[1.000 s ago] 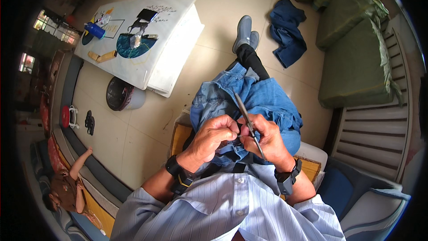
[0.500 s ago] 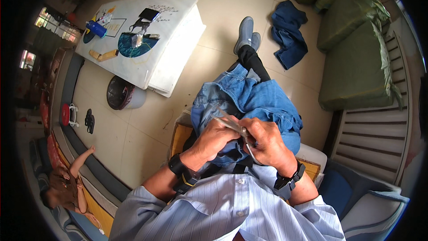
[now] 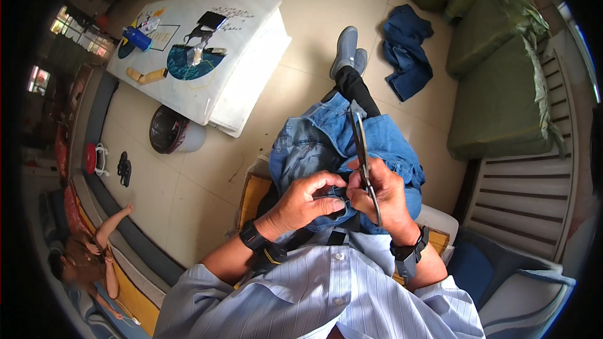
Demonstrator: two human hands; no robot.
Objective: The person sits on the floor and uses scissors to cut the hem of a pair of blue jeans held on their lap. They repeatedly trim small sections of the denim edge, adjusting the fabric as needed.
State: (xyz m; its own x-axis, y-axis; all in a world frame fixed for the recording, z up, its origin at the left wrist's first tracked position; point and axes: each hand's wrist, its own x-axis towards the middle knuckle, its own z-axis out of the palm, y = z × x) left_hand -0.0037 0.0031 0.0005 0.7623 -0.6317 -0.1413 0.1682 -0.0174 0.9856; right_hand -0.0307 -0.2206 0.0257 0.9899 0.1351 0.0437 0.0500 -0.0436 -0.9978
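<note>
A pair of blue jeans lies bunched across my lap. My right hand is closed round a pair of metal scissors, whose blades point away from me above the denim. Its thumb and fingertips also meet at a dark edge of the jeans. My left hand curls beside it, thumb and fingers round a fold of the same denim; the exact grip is partly hidden.
A white table at the far left bears a blue bottle and a dark flat object. Below it stands a bin. More jeans lie on the floor. Green-covered bundles stand right. A person sits left.
The scissors have swung from lying across between both hands to pointing away from me in my right hand. My left hand has come off them and moved down to the denim.
</note>
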